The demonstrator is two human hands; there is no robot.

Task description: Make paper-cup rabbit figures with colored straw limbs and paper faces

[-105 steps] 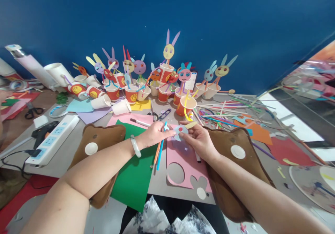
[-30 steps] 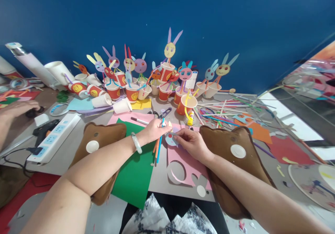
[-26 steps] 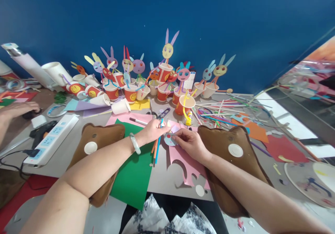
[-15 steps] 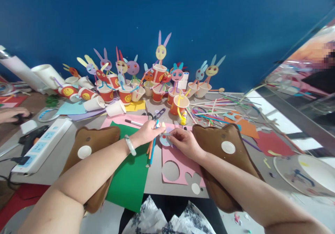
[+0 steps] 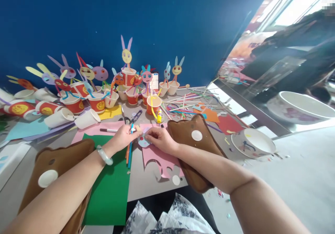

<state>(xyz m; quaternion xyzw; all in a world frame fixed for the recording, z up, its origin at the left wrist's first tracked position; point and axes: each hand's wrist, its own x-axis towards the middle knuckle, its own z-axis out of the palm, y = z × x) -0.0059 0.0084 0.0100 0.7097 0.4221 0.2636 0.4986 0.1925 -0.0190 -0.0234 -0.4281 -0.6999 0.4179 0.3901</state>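
My right hand (image 5: pixel 162 140) pinches the edge of a light-blue paper disc (image 5: pixel 143 142) with red eye spots. Just left of it, my left hand (image 5: pixel 125 138) is closed, thumb and fingers together; a small cream piece (image 5: pixel 138 128) shows by its fingertips, but what it grips is unclear. Blue and orange straws (image 5: pixel 129 155) run under or through that hand; I cannot tell whether it holds them. Beneath the disc lies a pink sheet (image 5: pixel 159 157) with cut-outs. Green paper (image 5: pixel 104 192) spreads under my left forearm.
Paper cups with rabbit figures (image 5: pixel 128 74) line the blue wall. Brown cushions (image 5: pixel 195 157) lie under my forearms. Scissors (image 5: pixel 127 119), a marker (image 5: pixel 108 130), a glue stick (image 5: pixel 159 116) and loose straws (image 5: pixel 188 101) surround the work. A bowl (image 5: pixel 252 143) stands right.
The view has turned right, so the table's contents sit farther left. Both hands stay together at the paper disc. The pink sheet's near edge now looks bent, and more of the right side shows.
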